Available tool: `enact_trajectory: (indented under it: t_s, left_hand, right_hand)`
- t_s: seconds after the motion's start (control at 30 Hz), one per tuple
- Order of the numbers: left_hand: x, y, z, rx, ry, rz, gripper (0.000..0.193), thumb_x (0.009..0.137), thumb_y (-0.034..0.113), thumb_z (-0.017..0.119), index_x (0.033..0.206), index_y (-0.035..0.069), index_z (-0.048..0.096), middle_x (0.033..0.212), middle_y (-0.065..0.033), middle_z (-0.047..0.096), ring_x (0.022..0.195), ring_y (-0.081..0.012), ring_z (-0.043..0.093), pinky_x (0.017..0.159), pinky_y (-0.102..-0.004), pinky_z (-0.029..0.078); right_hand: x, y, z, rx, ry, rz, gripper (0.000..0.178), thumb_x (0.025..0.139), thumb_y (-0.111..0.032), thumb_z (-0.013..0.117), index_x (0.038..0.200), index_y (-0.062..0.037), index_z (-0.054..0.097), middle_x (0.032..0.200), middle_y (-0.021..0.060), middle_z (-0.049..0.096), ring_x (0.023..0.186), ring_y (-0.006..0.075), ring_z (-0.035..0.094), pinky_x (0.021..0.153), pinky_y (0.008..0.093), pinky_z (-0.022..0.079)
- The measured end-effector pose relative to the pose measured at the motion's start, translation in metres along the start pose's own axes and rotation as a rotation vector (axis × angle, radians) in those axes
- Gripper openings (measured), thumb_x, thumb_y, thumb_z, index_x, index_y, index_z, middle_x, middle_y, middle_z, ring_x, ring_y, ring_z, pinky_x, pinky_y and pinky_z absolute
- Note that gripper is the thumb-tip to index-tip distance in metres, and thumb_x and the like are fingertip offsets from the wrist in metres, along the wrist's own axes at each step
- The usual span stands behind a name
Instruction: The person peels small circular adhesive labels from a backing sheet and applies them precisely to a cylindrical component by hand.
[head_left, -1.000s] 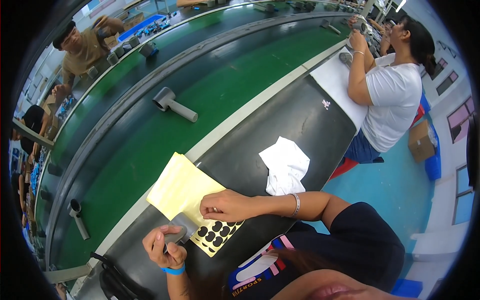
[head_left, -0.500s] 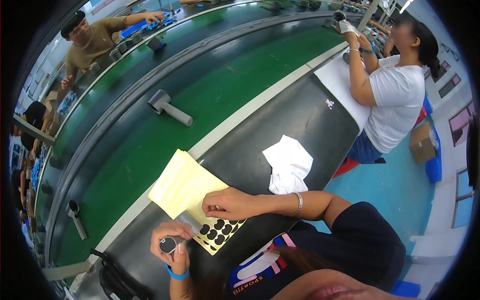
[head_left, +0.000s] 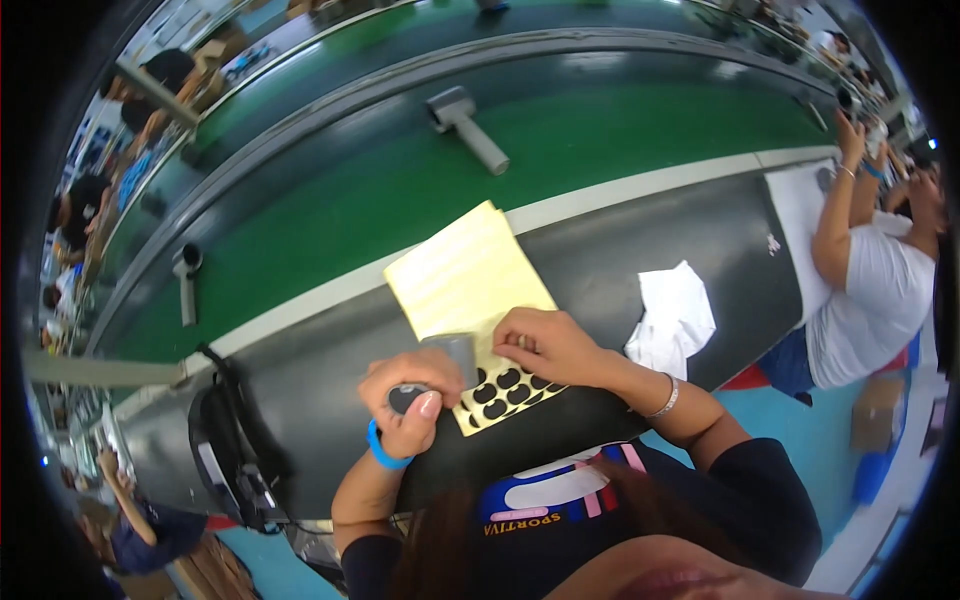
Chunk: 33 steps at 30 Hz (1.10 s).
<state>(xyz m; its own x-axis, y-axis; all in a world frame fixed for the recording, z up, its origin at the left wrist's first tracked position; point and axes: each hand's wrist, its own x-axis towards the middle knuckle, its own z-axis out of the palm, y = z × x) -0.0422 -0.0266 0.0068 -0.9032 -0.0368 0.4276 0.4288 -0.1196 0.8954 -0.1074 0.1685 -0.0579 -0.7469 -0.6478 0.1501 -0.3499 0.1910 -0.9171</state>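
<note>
The green conveyor belt [head_left: 350, 205] crossed the upper half of the frame; against the earlier frames the view had swung, and everything on it sat farther right. The black worktable [head_left: 600, 245] ran below it. A co-worker in a white T-shirt [head_left: 885, 280] was now at the right edge. The black bag [head_left: 215, 430], earlier cut off at the lower left, showed in fuller view. A yellow sticker sheet [head_left: 465, 270] lay at centre, with a crumpled white cloth [head_left: 672, 315] to its right. Two loose grey housings occupied the belt, one at upper centre [head_left: 468, 130], another at left [head_left: 187, 280]. The left hand [head_left: 412, 380], low centre-left, remained wrapped around the handle of a third grey housing [head_left: 460, 350]. Its barrel overlapped the sheet, obstructing part of it; contact could not be confirmed. The right hand [head_left: 540, 345] was bent over the sheet, fingers curled; whether it pinched anything could not be determined. Black stickers [head_left: 495, 408] showed below it, some partly covered.
</note>
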Motion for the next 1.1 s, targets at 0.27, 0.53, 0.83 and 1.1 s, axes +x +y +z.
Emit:
enact_trajectory:
  t_s: [0.27, 0.53, 0.83, 1.1]
  left_hand:
    - [-0.008, 0.002, -0.017, -0.028, -0.061, 0.008, 0.029, 0.084, 0.019, 0.061, 0.068, -0.005, 0.059, 0.057, -0.0125, 0.056, 0.046, -0.0176, 0.049, 0.051, -0.0319, 0.045]
    - [-0.005, 0.004, -0.013, -0.023, -0.157, 0.016, 0.049, 0.093, 0.034, 0.041, 0.074, -0.006, 0.063, 0.06, -0.015, 0.059, 0.047, -0.019, 0.053, 0.048, -0.0299, 0.043]
    - [-0.013, 0.002, 0.011, 0.35, -0.342, 0.605, 0.029, 0.081, 0.017, 0.048, 0.087, -0.006, 0.065, 0.064, -0.0115, 0.059, 0.057, -0.0266, 0.058, 0.057, -0.0348, 0.05]
    - [-0.014, -0.005, 0.021, 0.603, -0.312, 0.711, 0.032, 0.072, 0.013, 0.058, 0.099, -0.003, 0.065, 0.092, -0.0168, 0.063, 0.091, -0.0301, 0.062, 0.086, -0.0406, 0.048]
  right_hand:
    - [0.006, -0.006, 0.012, -0.016, -0.017, 0.027, 0.008, 0.083, -0.004, 0.067, 0.089, -0.0028, 0.062, 0.074, 0.0055, 0.06, 0.058, 0.011, 0.057, 0.053, 0.024, 0.044]
    - [0.004, -0.005, 0.009, -0.039, 0.015, 0.048, 0.007, 0.083, -0.005, 0.067, 0.086, -0.002, 0.062, 0.071, 0.0054, 0.06, 0.054, 0.0102, 0.053, 0.051, 0.0236, 0.043]
    - [-0.002, -0.055, 0.01, 0.628, -0.253, 0.114, 0.063, 0.088, 0.0, 0.058, 0.143, -0.012, 0.03, 0.096, 0.0086, 0.062, 0.081, 0.0103, 0.057, 0.07, 0.0258, 0.046]
    - [0.021, -0.061, -0.002, 0.555, -0.325, 0.082, 0.045, 0.083, -0.01, 0.066, 0.124, 0.0008, 0.053, 0.123, 0.0133, 0.057, 0.112, 0.0199, 0.057, 0.097, 0.032, 0.045]
